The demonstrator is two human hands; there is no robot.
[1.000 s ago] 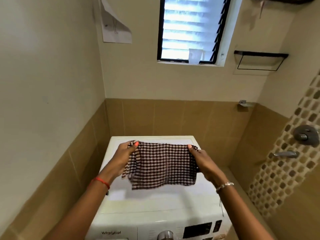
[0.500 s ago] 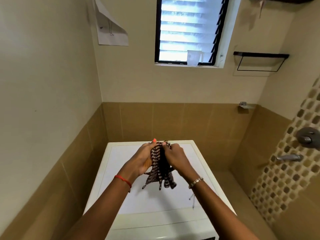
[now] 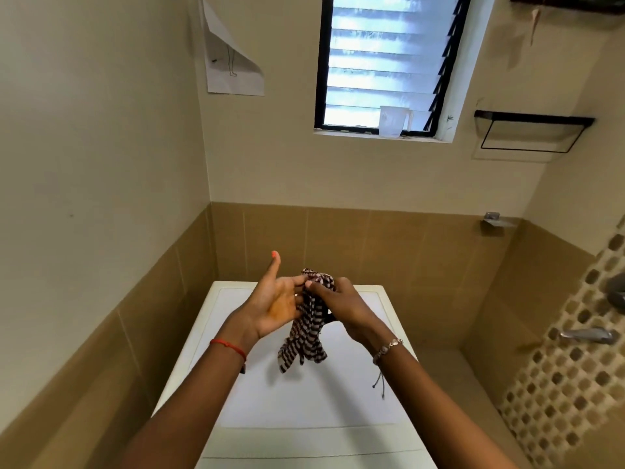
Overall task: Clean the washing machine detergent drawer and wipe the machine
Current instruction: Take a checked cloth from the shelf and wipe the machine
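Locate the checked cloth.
Head view, centre: the dark-and-white checked cloth hangs above the white washing machine top, gripped by the right hand, beside the left hand.

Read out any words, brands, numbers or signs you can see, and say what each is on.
None can be read here.
Paper sheet on the wall: a line drawing and a dark mark, too small to read.
Clear jug on the sill: markings, if any, too faint.
Washing machine top: no lettering shows.
Checked cloth: pattern only.
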